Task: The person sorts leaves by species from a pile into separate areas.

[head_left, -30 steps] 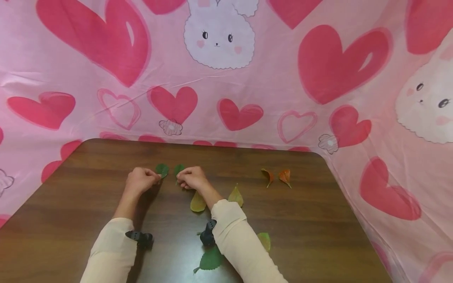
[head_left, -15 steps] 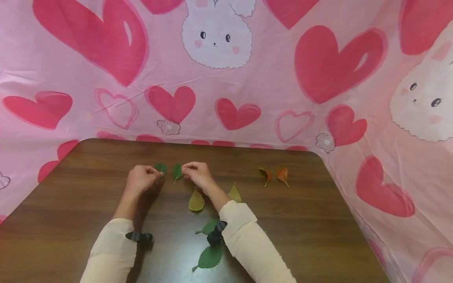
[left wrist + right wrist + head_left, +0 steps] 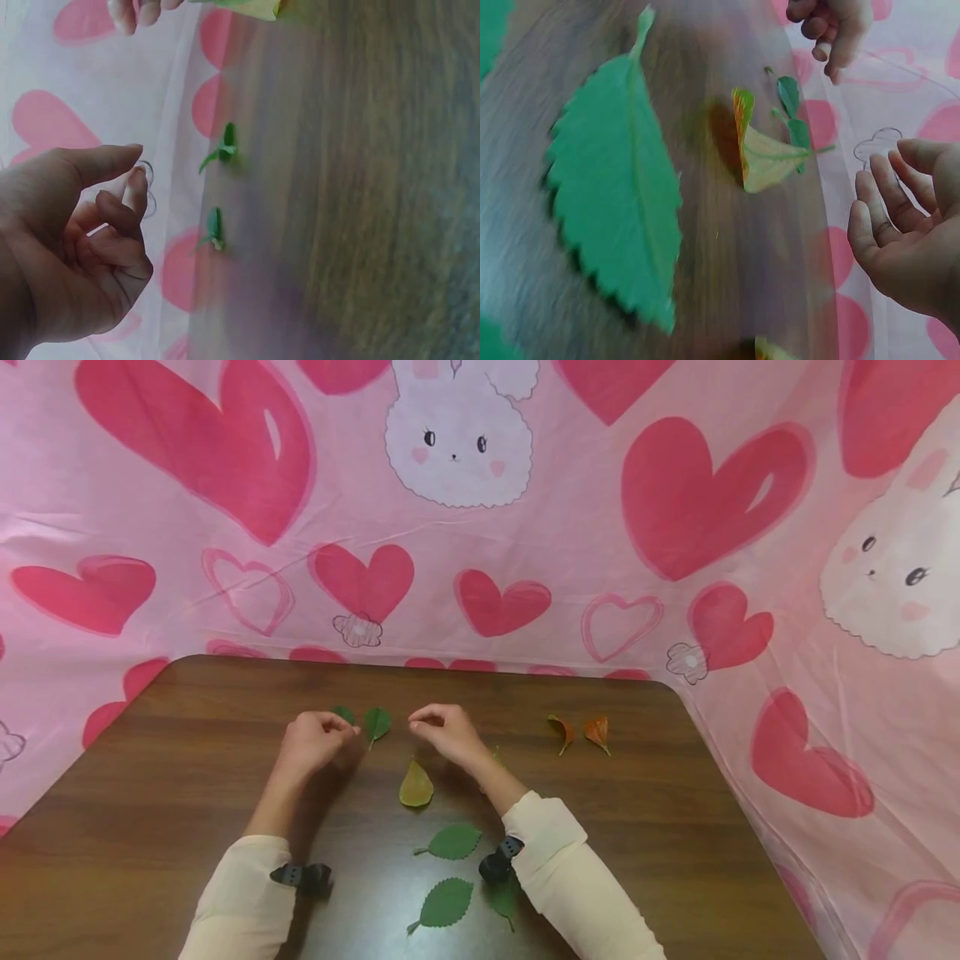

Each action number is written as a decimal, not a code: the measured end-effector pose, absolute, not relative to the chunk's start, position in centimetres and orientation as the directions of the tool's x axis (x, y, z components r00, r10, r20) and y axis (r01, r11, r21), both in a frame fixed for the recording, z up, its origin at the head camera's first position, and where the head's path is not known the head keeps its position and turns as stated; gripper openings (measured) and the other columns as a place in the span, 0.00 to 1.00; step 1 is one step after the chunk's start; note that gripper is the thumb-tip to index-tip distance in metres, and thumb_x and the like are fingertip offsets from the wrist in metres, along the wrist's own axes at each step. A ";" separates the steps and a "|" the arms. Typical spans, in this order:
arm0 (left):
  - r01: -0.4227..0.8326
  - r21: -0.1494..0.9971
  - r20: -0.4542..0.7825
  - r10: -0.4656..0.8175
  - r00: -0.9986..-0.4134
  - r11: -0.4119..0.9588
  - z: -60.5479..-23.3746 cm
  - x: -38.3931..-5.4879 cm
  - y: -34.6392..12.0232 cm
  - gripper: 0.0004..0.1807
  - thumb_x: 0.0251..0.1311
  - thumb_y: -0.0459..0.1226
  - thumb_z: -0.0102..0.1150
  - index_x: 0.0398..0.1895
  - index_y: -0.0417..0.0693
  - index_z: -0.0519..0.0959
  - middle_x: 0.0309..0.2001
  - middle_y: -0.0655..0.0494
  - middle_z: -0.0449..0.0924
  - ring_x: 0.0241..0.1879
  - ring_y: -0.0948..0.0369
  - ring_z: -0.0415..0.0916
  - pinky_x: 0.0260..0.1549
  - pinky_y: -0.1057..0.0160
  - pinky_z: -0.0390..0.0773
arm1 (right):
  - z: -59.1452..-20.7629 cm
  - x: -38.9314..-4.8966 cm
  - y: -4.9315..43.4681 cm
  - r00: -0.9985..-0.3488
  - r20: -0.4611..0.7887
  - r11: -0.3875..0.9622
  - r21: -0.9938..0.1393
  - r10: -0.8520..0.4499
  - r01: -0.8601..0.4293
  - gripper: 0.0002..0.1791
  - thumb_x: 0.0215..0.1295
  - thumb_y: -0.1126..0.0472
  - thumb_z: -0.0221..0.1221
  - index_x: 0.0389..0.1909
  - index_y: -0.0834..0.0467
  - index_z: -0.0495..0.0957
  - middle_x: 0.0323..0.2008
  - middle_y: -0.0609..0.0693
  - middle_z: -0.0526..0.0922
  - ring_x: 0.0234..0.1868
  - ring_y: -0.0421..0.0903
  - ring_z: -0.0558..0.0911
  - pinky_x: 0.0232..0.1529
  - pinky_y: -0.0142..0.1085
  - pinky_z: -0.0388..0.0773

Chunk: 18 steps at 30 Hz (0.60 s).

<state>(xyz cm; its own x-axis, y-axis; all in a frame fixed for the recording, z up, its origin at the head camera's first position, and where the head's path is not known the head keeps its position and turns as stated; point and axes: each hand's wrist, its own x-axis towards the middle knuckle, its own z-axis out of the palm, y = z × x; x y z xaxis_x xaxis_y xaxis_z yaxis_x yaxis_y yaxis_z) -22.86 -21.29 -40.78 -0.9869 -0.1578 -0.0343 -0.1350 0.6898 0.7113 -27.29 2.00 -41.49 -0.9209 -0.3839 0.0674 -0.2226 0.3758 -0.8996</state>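
Observation:
Two small green leaves lie near the table's far side: one (image 3: pixel 377 723) in full view, the other (image 3: pixel 342 713) partly behind my left hand (image 3: pixel 313 745). That hand hovers beside them; in the left wrist view its thumb and index tips nearly meet with nothing between them. To their right hangs my right hand (image 3: pixel 452 737), fingers loosely bent and holding nothing, as the right wrist view confirms. A yellow-green leaf (image 3: pixel 416 785) rests between my forearms. My right arm mostly hides a second yellowish leaf.
Serrated green leaves lie nearer me: one (image 3: pixel 453 842), another (image 3: pixel 446 903), and a third (image 3: pixel 503 903) partly under my right sleeve. Two curled orange leaves (image 3: pixel 597 734) sit at the far right of the brown table (image 3: pixel 660 827). A pink heart-print cloth (image 3: pixel 570 535) hangs behind it.
My right hand has let go of the right small green leaf and moved away rightward. My left hand has come off the other small leaf, shifting slightly right.

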 end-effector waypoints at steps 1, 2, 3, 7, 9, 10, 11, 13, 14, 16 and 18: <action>-0.131 0.716 -0.035 -0.153 -0.988 0.685 -40.7 -22.8 -21.2 0.15 0.62 0.45 0.67 0.38 0.40 0.88 0.32 0.49 0.86 0.34 0.54 0.76 0.30 0.64 0.72 | -41.5 -27.2 2.4 -0.921 0.072 0.395 -0.888 -0.383 -0.234 0.13 0.69 0.62 0.62 0.49 0.64 0.85 0.46 0.58 0.89 0.39 0.43 0.82 0.39 0.27 0.75; -0.125 0.721 -0.034 -0.146 -0.989 0.682 -40.6 -22.8 -21.0 0.15 0.62 0.45 0.67 0.38 0.40 0.88 0.32 0.49 0.86 0.34 0.54 0.76 0.30 0.64 0.72 | -41.4 -27.1 2.7 -0.921 0.076 0.412 -0.878 -0.382 -0.244 0.12 0.69 0.61 0.62 0.48 0.63 0.86 0.46 0.57 0.89 0.40 0.40 0.80 0.39 0.28 0.75; -0.121 0.726 -0.034 -0.140 -0.990 0.677 -40.6 -22.8 -20.9 0.15 0.62 0.44 0.67 0.38 0.40 0.87 0.32 0.49 0.86 0.34 0.54 0.76 0.30 0.64 0.73 | -41.4 -27.0 3.0 -0.921 0.080 0.425 -0.869 -0.382 -0.252 0.12 0.69 0.61 0.63 0.48 0.63 0.86 0.46 0.56 0.89 0.40 0.39 0.79 0.40 0.28 0.75; -0.115 0.739 -0.046 -0.120 -0.992 0.664 -40.4 -22.6 -20.2 0.15 0.62 0.43 0.66 0.39 0.39 0.87 0.30 0.49 0.85 0.31 0.56 0.75 0.30 0.63 0.73 | -41.1 -26.7 4.1 -0.916 0.105 0.449 -0.846 -0.387 -0.286 0.11 0.69 0.60 0.63 0.47 0.61 0.86 0.45 0.55 0.90 0.41 0.41 0.79 0.41 0.30 0.75; -0.116 0.748 -0.062 -0.106 -0.992 0.654 -40.4 -22.4 -19.9 0.14 0.63 0.43 0.66 0.40 0.39 0.87 0.31 0.48 0.86 0.30 0.57 0.75 0.29 0.64 0.73 | -40.9 -26.6 4.6 -0.913 0.120 0.457 -0.835 -0.390 -0.305 0.11 0.69 0.59 0.63 0.46 0.60 0.87 0.44 0.55 0.90 0.41 0.42 0.80 0.40 0.31 0.76; -0.115 0.753 -0.068 -0.098 -0.993 0.648 -40.4 -22.4 -19.7 0.14 0.63 0.42 0.66 0.41 0.38 0.86 0.31 0.47 0.86 0.29 0.58 0.75 0.29 0.63 0.73 | -40.8 -26.5 4.9 -0.912 0.125 0.458 -0.833 -0.391 -0.311 0.10 0.69 0.60 0.63 0.46 0.60 0.87 0.44 0.55 0.90 0.41 0.43 0.81 0.40 0.31 0.76; -0.112 0.760 -0.072 -0.089 -0.993 0.640 -40.4 -22.3 -19.5 0.14 0.63 0.42 0.66 0.41 0.38 0.86 0.32 0.47 0.86 0.29 0.58 0.75 0.29 0.64 0.74 | -40.8 -26.4 5.2 -0.911 0.128 0.461 -0.829 -0.393 -0.316 0.10 0.69 0.60 0.63 0.45 0.59 0.87 0.44 0.54 0.90 0.41 0.43 0.81 0.40 0.31 0.76; -0.107 0.777 -0.084 -0.066 -0.994 0.621 -40.4 -22.0 -19.2 0.14 0.64 0.41 0.66 0.42 0.37 0.86 0.34 0.44 0.87 0.29 0.58 0.76 0.29 0.64 0.76 | -40.8 -26.2 5.8 -0.909 0.132 0.463 -0.826 -0.396 -0.322 0.09 0.69 0.60 0.63 0.45 0.59 0.87 0.44 0.54 0.90 0.41 0.42 0.82 0.40 0.30 0.77; -0.105 0.784 -0.090 -0.055 -0.994 0.612 -40.4 -21.9 -19.0 0.14 0.64 0.41 0.66 0.42 0.37 0.85 0.35 0.43 0.87 0.29 0.58 0.77 0.29 0.64 0.76 | -40.8 -26.2 6.1 -0.907 0.137 0.466 -0.821 -0.399 -0.329 0.09 0.69 0.61 0.63 0.45 0.59 0.87 0.44 0.54 0.90 0.42 0.43 0.82 0.41 0.30 0.78; -0.098 0.795 -0.097 -0.035 -0.995 0.599 -40.5 -21.8 -18.7 0.14 0.64 0.40 0.66 0.43 0.37 0.85 0.36 0.42 0.87 0.28 0.57 0.79 0.29 0.64 0.77 | -40.8 -26.1 6.7 -0.904 0.138 0.475 -0.813 -0.404 -0.337 0.10 0.69 0.61 0.63 0.46 0.60 0.87 0.44 0.54 0.90 0.42 0.44 0.83 0.41 0.30 0.78; -0.093 0.802 -0.105 -0.014 -0.994 0.590 -40.5 -21.8 -18.4 0.14 0.65 0.40 0.65 0.44 0.36 0.85 0.36 0.41 0.87 0.28 0.56 0.81 0.29 0.64 0.78 | -40.8 -25.9 7.3 -0.901 0.146 0.486 -0.801 -0.408 -0.350 0.10 0.69 0.61 0.63 0.46 0.61 0.87 0.44 0.54 0.90 0.42 0.45 0.83 0.41 0.31 0.79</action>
